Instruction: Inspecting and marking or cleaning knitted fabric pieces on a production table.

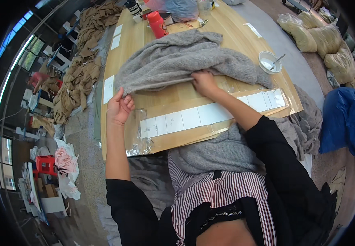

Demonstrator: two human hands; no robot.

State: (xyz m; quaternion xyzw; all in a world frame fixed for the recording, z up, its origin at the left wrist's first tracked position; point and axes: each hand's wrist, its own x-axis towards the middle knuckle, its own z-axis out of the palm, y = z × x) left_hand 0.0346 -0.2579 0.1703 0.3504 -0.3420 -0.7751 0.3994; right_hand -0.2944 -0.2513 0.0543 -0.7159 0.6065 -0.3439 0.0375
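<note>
Grey fuzzy knit is the main thing going on, a big soft sweater (pixel 185 57) spread across the far half of the wooden bench (pixel 235 33). Left hand (pixel 119 107) is pinching the near-left corner of the sweater, fingers curled shut on the hem right at the bench's left side. Right hand (pixel 204 82) is pressed down on the lower hem closer to the middle, fingers bent and closed on the fabric edge, so the hem runs pretty much taut between the two hands.

Nearer the body there's a long strip of white paper cards (pixel 210 115) under clear plastic, running along the front edge of the bench, just beside the right forearm. More grey knit (pixel 218 151) hangs off the front edge into the lap, and another grey pile (pixel 308 119) droops off the right side.

At the far end sits a red bottle (pixel 157 23), touching or nearly touching the sweater's far edge, with a clear plastic bag (pixel 181 9) next to it. A small white bowl (pixel 269 61) with a tool sticking out of it sits on the right side of the bench, close to the sweater's sleeve. Off to the left is a long heap of tan fabric pieces (pixel 81 65), and on the right some bulging yellowish sacks (pixel 325 39) and a blue bag (pixel 341 119) on the floor.
</note>
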